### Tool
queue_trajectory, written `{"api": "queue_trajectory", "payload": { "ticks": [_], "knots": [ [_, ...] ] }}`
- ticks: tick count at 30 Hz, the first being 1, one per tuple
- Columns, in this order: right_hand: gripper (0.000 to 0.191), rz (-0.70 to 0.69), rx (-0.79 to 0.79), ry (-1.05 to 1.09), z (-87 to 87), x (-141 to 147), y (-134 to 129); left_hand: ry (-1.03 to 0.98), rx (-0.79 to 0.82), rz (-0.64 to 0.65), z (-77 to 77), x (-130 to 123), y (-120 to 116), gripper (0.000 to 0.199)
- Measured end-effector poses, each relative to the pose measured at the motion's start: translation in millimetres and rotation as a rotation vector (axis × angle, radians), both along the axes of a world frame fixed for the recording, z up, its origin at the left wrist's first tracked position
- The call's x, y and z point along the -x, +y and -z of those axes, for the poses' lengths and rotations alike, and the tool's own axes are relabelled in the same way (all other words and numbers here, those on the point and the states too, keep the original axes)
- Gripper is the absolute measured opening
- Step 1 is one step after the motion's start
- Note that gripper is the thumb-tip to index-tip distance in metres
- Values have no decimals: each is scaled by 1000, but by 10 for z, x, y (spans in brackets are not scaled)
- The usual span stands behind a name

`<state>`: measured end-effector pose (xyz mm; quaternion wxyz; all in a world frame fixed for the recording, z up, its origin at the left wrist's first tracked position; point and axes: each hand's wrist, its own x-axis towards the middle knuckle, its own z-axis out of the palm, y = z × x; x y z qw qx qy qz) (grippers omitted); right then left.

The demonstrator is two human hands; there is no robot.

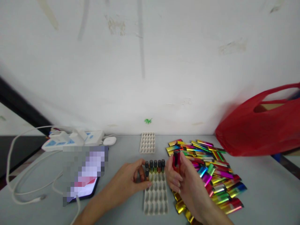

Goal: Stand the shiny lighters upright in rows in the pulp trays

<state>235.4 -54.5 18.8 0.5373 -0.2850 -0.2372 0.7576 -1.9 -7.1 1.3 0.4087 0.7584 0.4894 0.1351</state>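
My right hand (184, 182) holds a red lighter-like piece with a black top (176, 161) upright, to the right of a pale tray (156, 200). At the tray's left edge is my left hand (132, 178), its thumb and fingers around a black-topped piece (147, 172) at the left end of the second row. The far row holds several upright black-topped pieces (155, 165). The nearer compartments of the tray are bare. To the right lies a heap of shiny, many-coloured pieces (220, 187), partly hidden behind my right hand.
A second pale tray (147, 143) lies near the wall. On the left are a phone (87, 178), a white power strip (93, 137), cables and a small white case (109, 141). A red bag (257, 128) stands at the right by the wall.
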Motion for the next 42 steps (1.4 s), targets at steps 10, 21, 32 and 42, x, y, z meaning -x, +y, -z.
{"api": "queue_trajectory", "payload": {
  "ticks": [10, 21, 32, 42],
  "knots": [
    [62, -69, -81, -145, -1, 41, -46, 3, -3, 7, 2, 1, -4, 29],
    [72, -255, -82, -117, -12, 23, -85, -25, 14, -10, -10, -14, 0, 30],
    [71, -375, 38, -76, 113, 111, -39, -31, 0, 6, 38, -10, 11, 23],
    [70, -375, 225, -287, 93, 111, -59, -31, -10, 1, 22, -13, -1, 25]
  ]
}}
